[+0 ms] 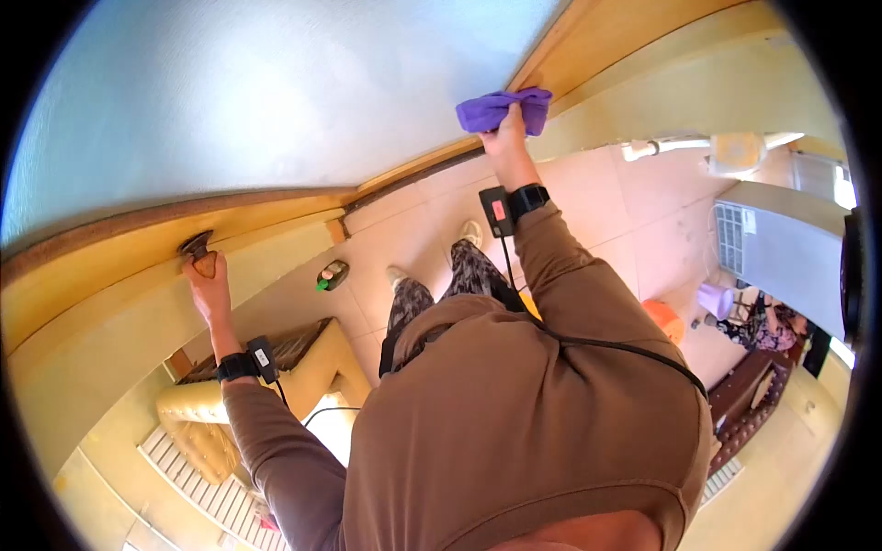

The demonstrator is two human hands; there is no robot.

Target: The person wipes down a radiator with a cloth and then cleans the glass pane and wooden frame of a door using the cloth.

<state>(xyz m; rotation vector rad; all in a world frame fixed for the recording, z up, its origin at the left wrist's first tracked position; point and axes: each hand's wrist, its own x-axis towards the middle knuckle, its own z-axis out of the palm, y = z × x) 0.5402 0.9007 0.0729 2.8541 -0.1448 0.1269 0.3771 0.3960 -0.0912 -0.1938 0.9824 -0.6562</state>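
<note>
My right hand (505, 138) is closed on a folded purple cloth (487, 112). The cloth lies against the wooden frame strip (542, 69) along the edge of a pale blue, shiny panel (276, 101). On the left, the fingers of my left hand (209, 286) wrap round a brown door handle (196, 242), whose dark base sits on a yellow-brown wooden frame (110, 239). My fingers hide part of the handle. Both arms are stretched forward and apart.
On the tiled floor (597, 193) near my feet lies a dark bottle with a green cap (332, 275). A tan padded seat (197, 427) stands at lower left. To the right are an orange object (663, 320), a lilac bucket (715, 300) and a seated person (767, 326).
</note>
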